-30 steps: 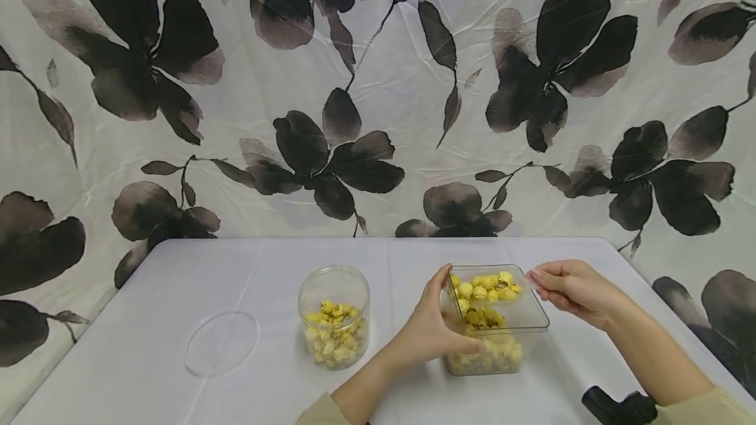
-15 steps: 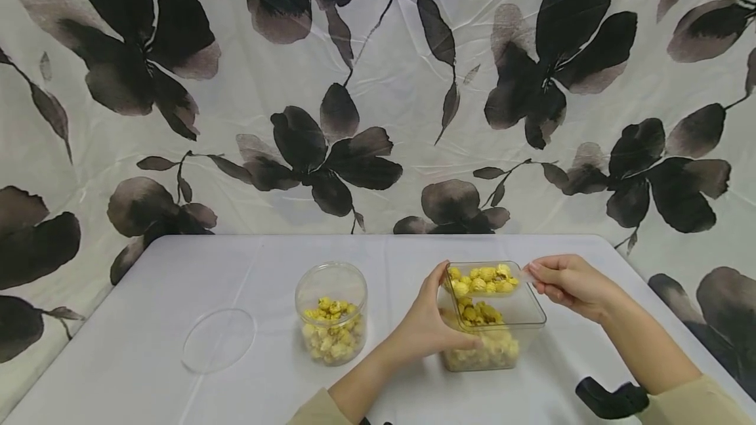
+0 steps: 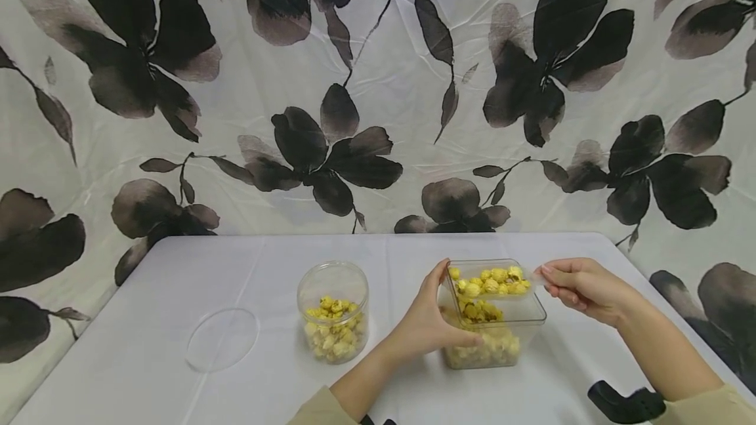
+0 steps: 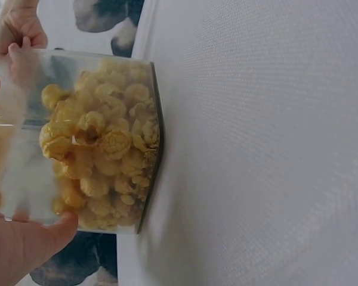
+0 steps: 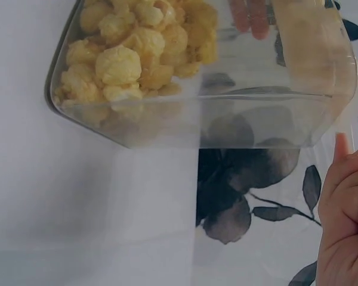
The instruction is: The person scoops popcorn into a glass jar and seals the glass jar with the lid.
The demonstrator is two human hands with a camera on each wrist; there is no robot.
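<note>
My left hand [image 3: 428,323] grips the near left side of a clear square box [image 3: 512,324], thumb along the front, fingers round the far left corner. Popcorn [image 4: 113,143] fills the lower part of this box, which stands on the table. My right hand [image 3: 581,287] pinches the handle end of what looks like a clear scoop [image 3: 539,277]; its bowl, full of yellow popcorn, lies level with the box's upper part. In the right wrist view my right fingers [image 5: 344,149] are beyond the box rim, and the scoop's outline is hard to make out.
Left of the box stands a clear round jar [image 3: 333,320], open on top and partly filled with popcorn. A clear round lid [image 3: 222,341] lies flat farther left on the white table [image 3: 283,399]. A flowered cloth [image 3: 331,84] hangs behind the table.
My right hand first shifts slightly left, then back right, and the popcorn in the scoop moves with it. My left hand keeps its grip on the box.
</note>
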